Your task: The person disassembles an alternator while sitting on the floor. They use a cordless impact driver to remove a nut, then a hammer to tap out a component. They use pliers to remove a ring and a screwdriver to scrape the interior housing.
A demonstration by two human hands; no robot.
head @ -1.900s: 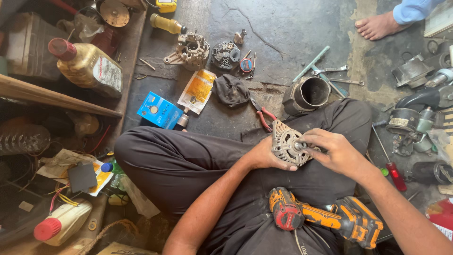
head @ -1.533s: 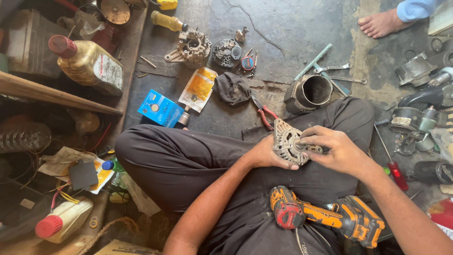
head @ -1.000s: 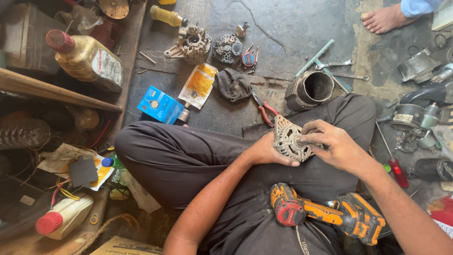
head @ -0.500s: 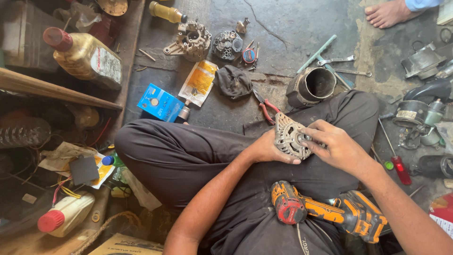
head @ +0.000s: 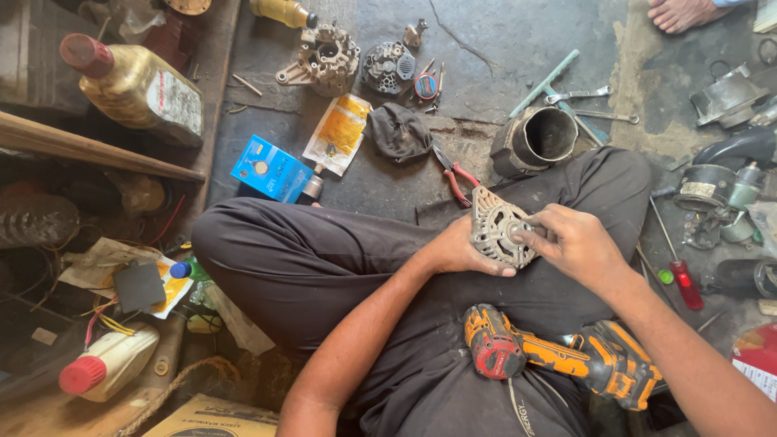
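The alternator housing (head: pixel 498 228) — a round, slotted grey casting — is held over the lap, just above the dark trousers (head: pixel 324 267), its flat face turned up and toward the right. It is gripped from behind and below by the left hand (head: pixel 457 247), fingers curled round its lower rim. The right hand (head: pixel 575 243) lies just to its right — thumb and fingertips pinched at the hub in the middle of the face. An orange power driver (head: pixel 558 360) rests on the lap, near the right forearm.
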